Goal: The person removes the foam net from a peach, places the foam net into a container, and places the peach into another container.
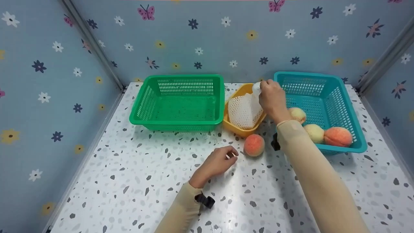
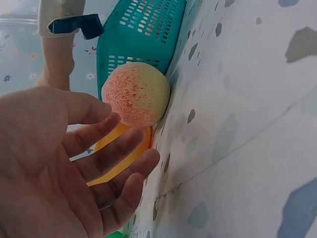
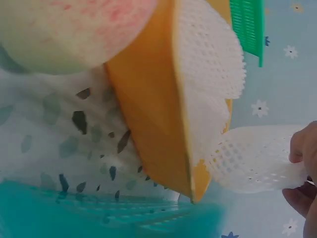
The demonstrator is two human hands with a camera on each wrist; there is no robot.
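Note:
My right hand (image 1: 272, 98) pinches a white foam net sleeve (image 3: 252, 158) above the yellow basket (image 1: 242, 130). More white foam net (image 1: 241, 111) fills that basket. In the right wrist view, my thumb and fingers close on the far end of the held sleeve, which hangs beside the basket's rim. A red and pale yellow peach (image 1: 254, 145) stands on the table just in front of the yellow basket. To its left, my left hand (image 1: 220, 160) hovers low with loosely bent fingers and holds nothing. In the left wrist view the peach shows just beyond my fingertips.
At the left stands a green basket (image 1: 176, 122) with nothing in it. A teal basket (image 1: 355, 129) at the right holds a red peach (image 1: 338, 136) and two paler peaches, partly behind my right arm. A flower-patterned wall (image 1: 207, 38) rises behind the baskets.

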